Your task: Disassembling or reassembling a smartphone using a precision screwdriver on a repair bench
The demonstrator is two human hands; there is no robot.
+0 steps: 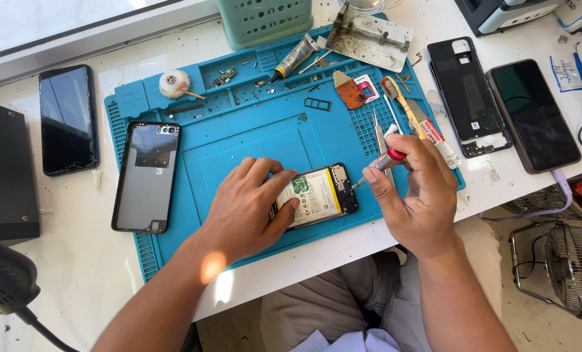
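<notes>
An opened phone [320, 195] lies on the blue repair mat [252, 137] with its back off, showing a white battery with a yellow strip. My left hand [248, 208] presses down on the phone's left half and covers it. My right hand [415, 195] holds a small screwdriver [383, 161] with a silver shaft and a red band. The screwdriver's tip points at the phone's dark right end.
A phone back cover [146, 176] lies on the mat's left side. A dark phone [68, 118] rests on the white table, left. A black frame [463, 94] and another phone [532, 114] sit at the right. Tweezers, a toothbrush [402, 104] and a glue tube [294, 57] lie on the mat.
</notes>
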